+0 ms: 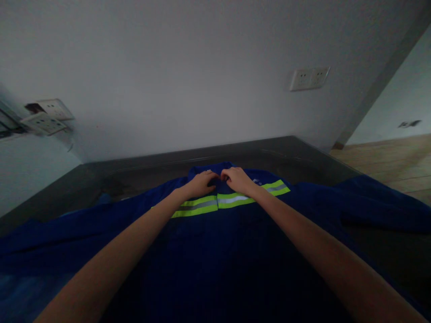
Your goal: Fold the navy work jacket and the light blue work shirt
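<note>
A dark worktop [141,172] against a white wall carries a blue jacket [218,251] spread flat with a yellow-grey stripe [232,200], and at its collar [215,169] the left hand [201,183] and right hand [238,179] meet, fingers pinching the fabric.

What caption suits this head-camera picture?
Both hands, left hand and right hand, meet at the collar of a blue jacket spread on a dark table.

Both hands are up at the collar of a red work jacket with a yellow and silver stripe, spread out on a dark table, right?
Not quite: the head view shows the jacket is blue, not red. The rest holds: left hand and right hand meet at its collar.
</note>
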`<state>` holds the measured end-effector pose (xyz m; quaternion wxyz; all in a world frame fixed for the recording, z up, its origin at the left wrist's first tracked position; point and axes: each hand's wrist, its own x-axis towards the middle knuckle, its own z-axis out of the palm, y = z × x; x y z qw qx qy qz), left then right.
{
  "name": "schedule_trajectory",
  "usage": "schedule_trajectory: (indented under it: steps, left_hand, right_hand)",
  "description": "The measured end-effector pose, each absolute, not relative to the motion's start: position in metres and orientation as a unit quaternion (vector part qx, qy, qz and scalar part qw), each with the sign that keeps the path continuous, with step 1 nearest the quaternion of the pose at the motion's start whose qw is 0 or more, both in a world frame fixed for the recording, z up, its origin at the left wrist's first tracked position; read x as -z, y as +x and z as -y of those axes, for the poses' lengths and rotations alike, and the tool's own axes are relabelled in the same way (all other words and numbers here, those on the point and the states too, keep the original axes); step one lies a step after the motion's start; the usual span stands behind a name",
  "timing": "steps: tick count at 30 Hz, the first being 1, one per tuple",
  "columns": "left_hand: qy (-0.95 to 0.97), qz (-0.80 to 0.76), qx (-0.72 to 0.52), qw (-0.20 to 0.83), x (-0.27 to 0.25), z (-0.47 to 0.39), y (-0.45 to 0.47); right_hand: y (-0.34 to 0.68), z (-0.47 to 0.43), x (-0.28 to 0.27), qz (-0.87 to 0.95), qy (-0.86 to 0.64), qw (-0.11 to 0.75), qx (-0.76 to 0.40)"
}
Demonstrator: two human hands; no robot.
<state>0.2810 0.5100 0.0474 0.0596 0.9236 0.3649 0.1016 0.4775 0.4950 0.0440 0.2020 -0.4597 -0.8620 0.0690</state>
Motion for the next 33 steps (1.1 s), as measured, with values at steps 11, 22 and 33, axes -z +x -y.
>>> schedule_trajectory:
  steps: [11, 22, 33]
  left_hand:
    - [0.921, -0.367, -0.121, -0.057, -0.044, -0.471, 0.281]
    - [0.935, -0.350, -0.051, 0.038, -0.023, -0.437, 0.249]
    - [0.933, -0.352, -0.037, 0.066, -0.016, -0.438, 0.249]
  right_hand:
    - [0.486, -0.488, -0.043, 0.870, -0.470, 0.149, 0.010]
    - [0.477, -0.487, -0.043, 0.882, -0.438, 0.162, -0.060]
    - [0.474, -0.483, -0.037, 0.885, -0.435, 0.141, -0.087]
